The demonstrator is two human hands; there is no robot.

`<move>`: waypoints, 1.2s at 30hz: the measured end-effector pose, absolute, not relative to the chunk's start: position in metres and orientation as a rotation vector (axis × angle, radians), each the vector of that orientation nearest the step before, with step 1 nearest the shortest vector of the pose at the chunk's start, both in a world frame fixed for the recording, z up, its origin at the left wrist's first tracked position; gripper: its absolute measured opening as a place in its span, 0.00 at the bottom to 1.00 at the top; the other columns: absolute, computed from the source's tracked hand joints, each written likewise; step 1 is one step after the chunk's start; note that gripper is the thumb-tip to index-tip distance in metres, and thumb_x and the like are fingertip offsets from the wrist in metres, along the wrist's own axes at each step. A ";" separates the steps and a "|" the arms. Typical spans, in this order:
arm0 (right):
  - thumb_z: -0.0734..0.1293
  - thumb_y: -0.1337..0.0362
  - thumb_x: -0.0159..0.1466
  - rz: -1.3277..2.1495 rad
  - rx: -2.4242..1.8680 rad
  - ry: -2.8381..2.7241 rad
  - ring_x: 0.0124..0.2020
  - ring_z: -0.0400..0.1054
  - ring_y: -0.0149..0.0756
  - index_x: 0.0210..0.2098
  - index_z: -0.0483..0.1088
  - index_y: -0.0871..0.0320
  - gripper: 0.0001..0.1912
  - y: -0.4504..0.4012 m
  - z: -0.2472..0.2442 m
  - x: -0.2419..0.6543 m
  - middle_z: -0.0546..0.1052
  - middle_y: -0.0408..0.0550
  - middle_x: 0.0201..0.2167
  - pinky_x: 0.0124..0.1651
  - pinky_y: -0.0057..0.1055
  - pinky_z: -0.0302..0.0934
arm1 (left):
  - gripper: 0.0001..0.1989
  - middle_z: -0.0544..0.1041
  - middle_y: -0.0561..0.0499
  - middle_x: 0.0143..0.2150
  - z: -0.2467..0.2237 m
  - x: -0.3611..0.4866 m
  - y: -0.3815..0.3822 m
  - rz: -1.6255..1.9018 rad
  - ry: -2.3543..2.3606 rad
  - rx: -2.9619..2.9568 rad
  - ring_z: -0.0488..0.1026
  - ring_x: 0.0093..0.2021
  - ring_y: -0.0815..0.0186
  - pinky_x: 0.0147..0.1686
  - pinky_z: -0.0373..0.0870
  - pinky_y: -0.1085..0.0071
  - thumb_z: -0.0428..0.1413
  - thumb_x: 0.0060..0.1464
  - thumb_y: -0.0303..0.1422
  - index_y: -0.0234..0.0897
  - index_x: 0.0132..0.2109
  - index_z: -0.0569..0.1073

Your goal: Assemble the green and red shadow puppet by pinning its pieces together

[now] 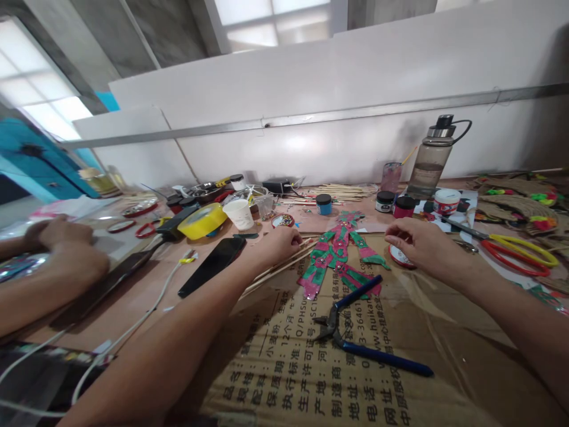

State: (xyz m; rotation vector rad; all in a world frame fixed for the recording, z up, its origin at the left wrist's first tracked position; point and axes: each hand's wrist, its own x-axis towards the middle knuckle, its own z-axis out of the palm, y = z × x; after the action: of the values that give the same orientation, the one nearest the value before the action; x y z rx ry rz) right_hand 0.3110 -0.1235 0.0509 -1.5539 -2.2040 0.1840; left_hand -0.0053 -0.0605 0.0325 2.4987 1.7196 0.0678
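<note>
A flat cut-out figure point(338, 249) in pink and green, dotted with small shiny pieces, lies on the cardboard point(275, 379). To its left, my left hand point(284, 244) is closed above thin wooden sticks point(278, 270); whatever its fingers pinch is hidden. On the other side, my right hand point(406, 234) has its fingers drawn together over a red-rimmed lid point(401, 256) of small pale pieces. I cannot make out anything between those fingertips. Blue-handled pliers point(335, 326) lie in front of the figure, jaws pointing left and one handle by its lower edge.
A black phone point(213, 265), yellow tape roll point(202, 221) and white cup point(239, 214) stand left. Paint jars point(324, 204) and a water bottle point(430, 160) line the back. Scissors point(511, 249) lie right. Another person's hands point(66, 249) are at far left, near a white cable point(151, 311).
</note>
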 end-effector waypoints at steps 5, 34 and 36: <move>0.60 0.66 0.64 0.191 -1.725 -2.233 0.36 0.72 0.39 0.34 0.73 0.58 0.10 -0.116 0.059 0.320 0.79 0.50 0.35 0.38 0.30 0.60 | 0.11 0.79 0.47 0.33 0.043 0.003 -0.071 0.061 1.760 2.508 0.72 0.31 0.63 0.29 0.59 0.71 0.50 0.54 0.34 0.36 0.35 0.76; 0.64 0.72 0.55 0.253 -1.881 -2.501 0.33 0.70 0.37 0.33 0.77 0.61 0.10 -0.112 0.058 0.332 0.79 0.51 0.31 0.32 0.27 0.53 | 0.10 0.70 0.54 0.27 0.056 0.062 -0.115 0.492 1.277 2.387 0.65 0.27 0.67 0.27 0.57 0.71 0.47 0.57 0.37 0.38 0.36 0.70; 0.64 0.73 0.54 0.236 -1.876 -2.532 0.32 0.69 0.36 0.32 0.77 0.61 0.11 -0.111 0.056 0.331 0.78 0.51 0.31 0.32 0.27 0.53 | 0.10 0.69 0.55 0.26 0.055 0.070 -0.119 0.470 1.243 2.319 0.64 0.26 0.67 0.26 0.57 0.71 0.47 0.58 0.37 0.38 0.37 0.70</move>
State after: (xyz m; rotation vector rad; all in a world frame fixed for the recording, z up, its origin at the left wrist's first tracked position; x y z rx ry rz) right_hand 0.3306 -0.1109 0.0561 -1.8758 -2.5315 0.2365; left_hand 0.0696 -0.1189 0.0549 2.3190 1.2429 0.4700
